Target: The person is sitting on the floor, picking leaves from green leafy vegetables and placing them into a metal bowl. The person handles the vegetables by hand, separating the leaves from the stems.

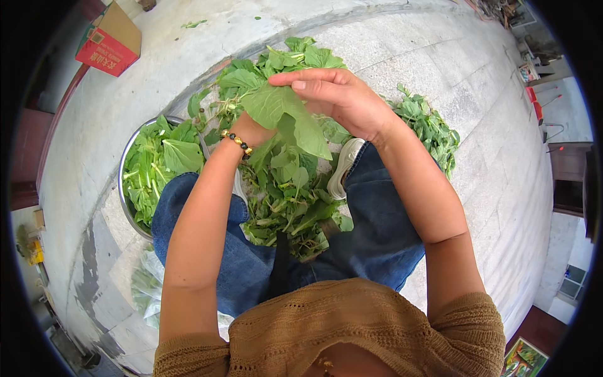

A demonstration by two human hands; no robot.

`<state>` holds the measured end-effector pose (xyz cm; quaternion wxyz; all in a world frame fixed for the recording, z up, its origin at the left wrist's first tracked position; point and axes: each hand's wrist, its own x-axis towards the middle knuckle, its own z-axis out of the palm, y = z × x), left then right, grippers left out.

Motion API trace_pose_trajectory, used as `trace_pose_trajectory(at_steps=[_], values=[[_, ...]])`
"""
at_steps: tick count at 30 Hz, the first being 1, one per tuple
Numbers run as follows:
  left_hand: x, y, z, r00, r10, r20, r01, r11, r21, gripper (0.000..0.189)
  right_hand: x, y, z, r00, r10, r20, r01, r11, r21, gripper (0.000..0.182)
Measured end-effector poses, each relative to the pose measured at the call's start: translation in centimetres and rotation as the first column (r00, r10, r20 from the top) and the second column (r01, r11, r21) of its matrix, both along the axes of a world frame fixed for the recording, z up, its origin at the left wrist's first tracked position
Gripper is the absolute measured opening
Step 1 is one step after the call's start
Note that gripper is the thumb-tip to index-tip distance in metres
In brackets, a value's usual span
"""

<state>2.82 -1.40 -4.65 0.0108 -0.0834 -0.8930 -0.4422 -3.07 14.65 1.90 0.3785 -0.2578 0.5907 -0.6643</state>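
A broad green leaf is raised in front of me, over the greens on the floor. My right hand reaches in from the right, its fingertips at the leaf's upper edge. Behind the leaf is my left hand, its fingers hidden; a gold and black bead bracelet circles that wrist. Between my feet lies a heap of leafy greens with stems and roots. More large-leaved greens are piled just beyond my hands. To the left, a round metal basin holds leaves and pale green stalks.
Another pile of greens lies on the concrete floor to the right. A clear plastic bag with green contents rests beside my left leg. A red and brown cardboard box stands at the far left. Scraps of leaf are scattered beyond the piles.
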Motion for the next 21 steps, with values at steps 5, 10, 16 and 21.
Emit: trace_pose_trajectory(at_steps=[5, 10, 16, 21], values=[[-0.7, 1.0, -0.4, 0.777, -0.145, 0.612, -0.199, 0.866, 0.459, 0.019, -2.1, 0.5, -0.3, 0.988, -0.142, 0.057, 0.142, 0.99, 0.002, 0.04], [-0.3, 1.3, 0.6, 0.721, -0.15, 0.677, -0.474, 0.606, 0.639, 0.02, -3.4, 2.5, -1.3, 0.967, -0.071, -0.244, 0.127, 0.966, 0.224, 0.05], [-0.6, 1.8, 2.1, 0.843, 0.016, 0.538, -0.438, 0.602, 0.668, 0.015, 0.4, 2.2, -2.3, 0.827, 0.202, -0.524, 0.102, 0.864, 0.493, 0.063], [-0.7, 2.0, 2.1, 0.929, 0.031, 0.368, -0.264, 0.751, 0.605, 0.014, 0.1, 1.7, -2.1, 0.829, 0.23, -0.51, 0.058, 0.871, 0.487, 0.048]])
